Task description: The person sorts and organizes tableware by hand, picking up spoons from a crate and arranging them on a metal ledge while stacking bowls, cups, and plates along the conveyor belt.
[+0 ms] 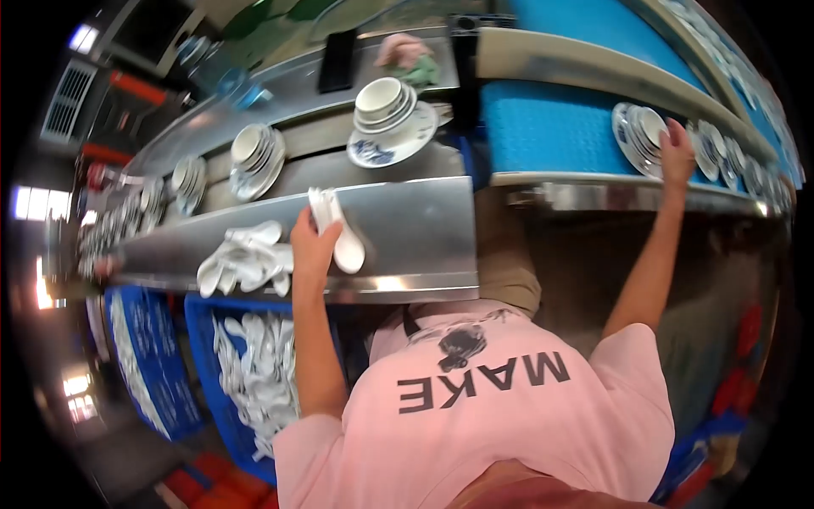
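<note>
Some spoons (348,251) (white) in left fingers (327,236)

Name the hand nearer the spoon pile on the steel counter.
Left. The left hand is beside the spoon pile, holding other spoons; the right hand is farther off, at a dish stack on the blue surface.

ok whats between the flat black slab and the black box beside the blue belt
A crumpled pink cloth and a green one, bunched together, in the head view.
</note>
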`<state>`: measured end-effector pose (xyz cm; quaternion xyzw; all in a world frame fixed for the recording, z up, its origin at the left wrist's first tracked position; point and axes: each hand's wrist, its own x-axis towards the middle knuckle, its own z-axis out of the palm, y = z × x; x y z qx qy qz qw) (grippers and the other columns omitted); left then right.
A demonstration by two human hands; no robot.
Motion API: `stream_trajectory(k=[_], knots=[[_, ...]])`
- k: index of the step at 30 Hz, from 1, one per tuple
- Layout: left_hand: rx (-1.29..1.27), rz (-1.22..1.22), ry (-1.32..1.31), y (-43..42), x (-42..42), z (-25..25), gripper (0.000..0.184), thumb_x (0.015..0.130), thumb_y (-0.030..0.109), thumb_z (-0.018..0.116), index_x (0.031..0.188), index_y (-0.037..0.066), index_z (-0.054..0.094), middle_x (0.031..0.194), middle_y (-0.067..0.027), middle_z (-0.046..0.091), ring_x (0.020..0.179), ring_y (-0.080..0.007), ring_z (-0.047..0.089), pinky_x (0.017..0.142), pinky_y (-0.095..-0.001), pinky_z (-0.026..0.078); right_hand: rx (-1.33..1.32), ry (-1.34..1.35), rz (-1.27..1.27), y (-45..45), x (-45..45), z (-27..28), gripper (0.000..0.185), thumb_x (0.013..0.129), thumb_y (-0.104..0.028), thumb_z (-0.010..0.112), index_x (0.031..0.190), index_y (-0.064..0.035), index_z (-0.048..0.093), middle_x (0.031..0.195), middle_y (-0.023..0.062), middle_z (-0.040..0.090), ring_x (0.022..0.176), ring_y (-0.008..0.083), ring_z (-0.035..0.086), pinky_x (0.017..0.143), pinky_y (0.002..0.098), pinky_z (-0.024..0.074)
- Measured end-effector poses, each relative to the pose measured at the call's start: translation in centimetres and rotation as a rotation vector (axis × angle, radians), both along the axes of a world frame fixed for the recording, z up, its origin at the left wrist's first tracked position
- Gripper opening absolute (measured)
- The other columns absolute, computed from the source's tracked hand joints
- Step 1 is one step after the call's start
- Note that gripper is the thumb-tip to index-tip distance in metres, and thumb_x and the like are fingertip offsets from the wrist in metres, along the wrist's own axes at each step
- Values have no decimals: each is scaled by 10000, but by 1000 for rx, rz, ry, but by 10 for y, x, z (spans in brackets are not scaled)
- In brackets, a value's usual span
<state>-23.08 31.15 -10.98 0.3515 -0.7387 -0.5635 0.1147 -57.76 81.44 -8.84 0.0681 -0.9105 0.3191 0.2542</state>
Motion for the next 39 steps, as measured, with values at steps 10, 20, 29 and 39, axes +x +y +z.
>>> stream_trajectory(k=[10, 20, 29, 39], knots=[[354, 305, 258, -42, -44, -3, 323, 715, 34, 597, 1014, -61, 521, 906, -92, 583, 778, -163, 580, 685, -276, 458, -371, -891, 273, 7, -27, 13, 432, 660, -135, 601, 1076, -24, 566, 922, 58, 606, 823, 165, 569, 750, 295, 448], [448, 273, 225, -110, -94, -10, 325, 701, 6, 578, 972, -145, 483, 869, -182, 575, 722, -250, 611, 603, -338, 515, -747, -757, 600, -227, 78, 7, 284, 763, -36, 544, 1043, -23, 586, 956, 67, 615, 854, 153, 592, 769, 288, 473], [416, 248, 208, -153, -79, -14, 267, 664, 47, 585, 896, -80, 547, 762, -131, 575, 605, -209, 578, 487, -327, 465, -378, -640, 687, -371, 93, -31, 392, 685, -77, 532, 1069, -6, 558, 927, 131, 625, 849, 234, 596, 769, 315, 453], [336, 307, 231, -193, -67, -19, 287, 637, 94, 611, 879, -56, 578, 769, -113, 598, 625, -203, 590, 505, -298, 457, 356, 30, 1159, -469, 179, -8, 59, 688, -2, 507, 715, -4, 560, 816, 176, 539, 789, 329, 543, 688, 407, 460]])
